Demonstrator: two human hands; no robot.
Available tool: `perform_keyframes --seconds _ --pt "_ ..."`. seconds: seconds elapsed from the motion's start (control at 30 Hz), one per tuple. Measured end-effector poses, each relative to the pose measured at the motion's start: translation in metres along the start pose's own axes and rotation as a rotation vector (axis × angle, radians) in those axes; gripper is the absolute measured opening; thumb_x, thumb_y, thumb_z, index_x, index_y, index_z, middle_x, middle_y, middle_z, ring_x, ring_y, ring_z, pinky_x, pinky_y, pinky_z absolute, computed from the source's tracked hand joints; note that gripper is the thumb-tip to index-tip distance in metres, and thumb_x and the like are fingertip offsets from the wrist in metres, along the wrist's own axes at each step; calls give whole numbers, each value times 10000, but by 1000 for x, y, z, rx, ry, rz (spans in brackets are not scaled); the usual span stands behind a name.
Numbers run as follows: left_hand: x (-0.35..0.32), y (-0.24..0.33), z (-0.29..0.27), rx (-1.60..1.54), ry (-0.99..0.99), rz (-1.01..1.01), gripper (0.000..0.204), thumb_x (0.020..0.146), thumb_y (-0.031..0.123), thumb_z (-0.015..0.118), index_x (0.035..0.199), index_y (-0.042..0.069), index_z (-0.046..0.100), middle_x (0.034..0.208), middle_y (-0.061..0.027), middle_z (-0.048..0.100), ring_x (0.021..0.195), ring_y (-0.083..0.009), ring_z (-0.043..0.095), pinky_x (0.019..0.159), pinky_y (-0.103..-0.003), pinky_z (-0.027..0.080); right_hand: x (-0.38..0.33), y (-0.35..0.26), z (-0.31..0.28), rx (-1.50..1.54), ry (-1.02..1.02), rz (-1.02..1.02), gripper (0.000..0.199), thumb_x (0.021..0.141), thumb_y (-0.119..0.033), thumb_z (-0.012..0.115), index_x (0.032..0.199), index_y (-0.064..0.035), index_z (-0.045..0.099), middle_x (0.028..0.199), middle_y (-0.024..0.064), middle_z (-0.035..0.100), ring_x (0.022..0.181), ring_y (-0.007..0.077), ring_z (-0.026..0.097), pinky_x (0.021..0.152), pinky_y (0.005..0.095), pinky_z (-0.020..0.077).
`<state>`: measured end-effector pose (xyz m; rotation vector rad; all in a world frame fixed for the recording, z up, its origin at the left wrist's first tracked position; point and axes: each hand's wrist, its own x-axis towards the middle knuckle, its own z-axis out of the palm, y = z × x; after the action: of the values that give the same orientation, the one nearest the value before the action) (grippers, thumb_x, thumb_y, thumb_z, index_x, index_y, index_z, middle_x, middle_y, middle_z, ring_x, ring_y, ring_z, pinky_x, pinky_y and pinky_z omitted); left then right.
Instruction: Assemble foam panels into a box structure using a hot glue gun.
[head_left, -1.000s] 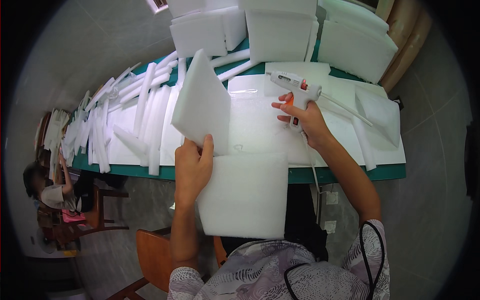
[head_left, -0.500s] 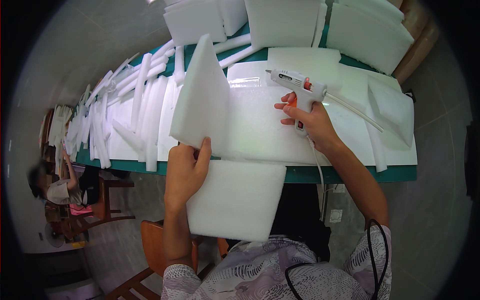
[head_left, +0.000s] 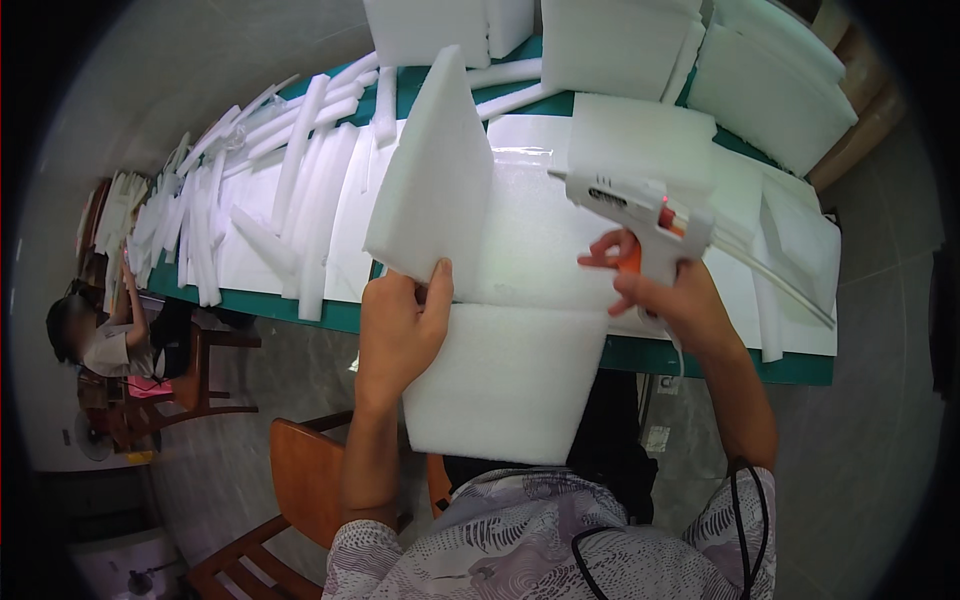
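A green table [head_left: 700,352] carries white foam strips [head_left: 300,190] and stacked slabs [head_left: 610,40]. At its near edge, the left hand [head_left: 400,325] grips a folded foam sheet [head_left: 470,300], one flap upright. The right hand [head_left: 665,300] clasps a white glue gun [head_left: 640,215] above the sheet.

White foam sheet [head_left: 440,190], white-and-orange glue gun [head_left: 640,215], green table [head_left: 700,355]
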<state>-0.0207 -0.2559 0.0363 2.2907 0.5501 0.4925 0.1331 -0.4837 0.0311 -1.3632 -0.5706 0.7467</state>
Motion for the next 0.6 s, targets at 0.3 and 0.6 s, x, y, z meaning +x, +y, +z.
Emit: perform_keyframes --seconds 0.3,0.6 --pt "-1 -10 0 -68 70 24 292 932 197 570 859 -83 609 635 -181 635 537 -262 623 540 -353 473 -34 0 20 -63 27 109 417 709 -23 791 1014 -69 510 1141 110 550 1146 325 613 681 276 558" --pt "0 -13 -5 -133 62 3 303 940 238 563 979 -60 600 678 -178 643 589 -266 627 591 -371 479 -42 7 33 -248 84 164 375 750 -103 787 1011 -24 528 1137 110 578 1031 176 573 883 316 489"
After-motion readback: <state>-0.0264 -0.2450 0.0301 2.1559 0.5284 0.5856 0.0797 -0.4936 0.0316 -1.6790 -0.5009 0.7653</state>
